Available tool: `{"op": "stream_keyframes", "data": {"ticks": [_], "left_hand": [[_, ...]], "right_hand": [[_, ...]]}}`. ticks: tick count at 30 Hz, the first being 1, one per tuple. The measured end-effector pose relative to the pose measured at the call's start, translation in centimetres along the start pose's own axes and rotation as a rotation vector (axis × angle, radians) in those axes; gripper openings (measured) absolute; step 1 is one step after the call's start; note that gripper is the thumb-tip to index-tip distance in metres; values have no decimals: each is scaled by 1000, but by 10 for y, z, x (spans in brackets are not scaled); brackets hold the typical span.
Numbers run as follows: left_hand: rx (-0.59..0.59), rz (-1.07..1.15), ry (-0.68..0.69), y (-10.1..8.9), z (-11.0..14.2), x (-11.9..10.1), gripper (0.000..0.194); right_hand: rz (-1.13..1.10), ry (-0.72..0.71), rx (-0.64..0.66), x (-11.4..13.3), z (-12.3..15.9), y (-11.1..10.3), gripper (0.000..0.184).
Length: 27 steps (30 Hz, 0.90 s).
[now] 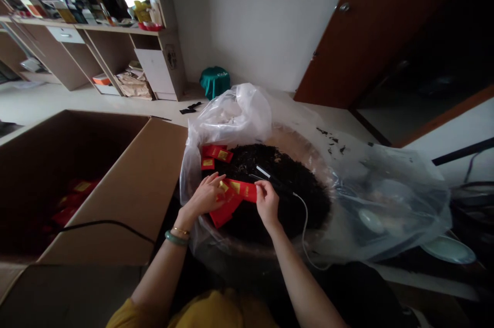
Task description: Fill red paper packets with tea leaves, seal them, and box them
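My right hand (267, 202) pinches the right end of a flat red packet (247, 191) with gold print. At the packet's left end is my left hand (206, 195), its fingers bent over the red foil and its thumb hidden. More red packets (224, 213) lie just below, overlapping one another. A few others (218, 154) rest at the upper left on a heap of dark dried leaves (293, 173), which look like tea. Above the right hand, a black tool with a bright metal strip (263, 172) lies on the leaves, trailing a white cord (306, 220).
Clear plastic sheeting (247, 104) lines the round container of leaves and spreads rightward. At left stands an open cardboard box (154, 178) with red packets inside. A green-covered stool (215, 82), a shelf desk (116, 32) and a brown door (335, 45) are behind. Leaf scraps (332, 140) lie beyond.
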State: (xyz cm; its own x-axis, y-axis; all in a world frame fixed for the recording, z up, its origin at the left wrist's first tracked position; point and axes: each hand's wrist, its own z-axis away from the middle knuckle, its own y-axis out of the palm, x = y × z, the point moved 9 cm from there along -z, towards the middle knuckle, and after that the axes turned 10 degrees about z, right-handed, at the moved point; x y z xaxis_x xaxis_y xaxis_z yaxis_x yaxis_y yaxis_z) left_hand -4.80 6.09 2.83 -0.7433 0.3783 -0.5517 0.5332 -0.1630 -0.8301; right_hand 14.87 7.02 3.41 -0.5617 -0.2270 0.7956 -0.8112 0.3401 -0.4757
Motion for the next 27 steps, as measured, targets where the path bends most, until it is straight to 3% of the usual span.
{"op": "stream_keyframes", "data": {"ticks": [4, 7, 10, 11, 13, 15, 17, 20, 24, 27], "left_hand": [[9, -19, -103, -1, -1, 12, 15], [-138, 72, -93, -14, -4, 4, 30], [-301, 232, 13, -30, -10, -22, 59], [-301, 283, 38, -30, -14, -32, 58], [-203, 366, 46, -20, -22, -47, 34], [-109, 439, 0, -6, -28, -55, 14], [-129, 524, -74, 0, -30, -54, 24], [-258, 668, -169, 4, -29, -46, 28], [-281, 764, -225, 14, -30, -43, 31], [-278, 701, -223, 14, -30, -45, 30]], "right_hand": [[115, -123, -89, 9, -8, -24, 22], [121, -163, -101, 15, -14, -35, 22], [91, -229, 22, 26, -16, -30, 22], [82, -261, 79, 32, -16, -27, 22], [74, -318, 146, 42, -13, -22, 22], [97, -342, 97, 48, -12, -27, 23], [171, -344, -17, 49, -10, -36, 25], [308, -384, -142, 52, -5, -43, 26], [373, -467, -211, 60, 2, -45, 23], [350, -473, -228, 63, 1, -46, 18]]}}
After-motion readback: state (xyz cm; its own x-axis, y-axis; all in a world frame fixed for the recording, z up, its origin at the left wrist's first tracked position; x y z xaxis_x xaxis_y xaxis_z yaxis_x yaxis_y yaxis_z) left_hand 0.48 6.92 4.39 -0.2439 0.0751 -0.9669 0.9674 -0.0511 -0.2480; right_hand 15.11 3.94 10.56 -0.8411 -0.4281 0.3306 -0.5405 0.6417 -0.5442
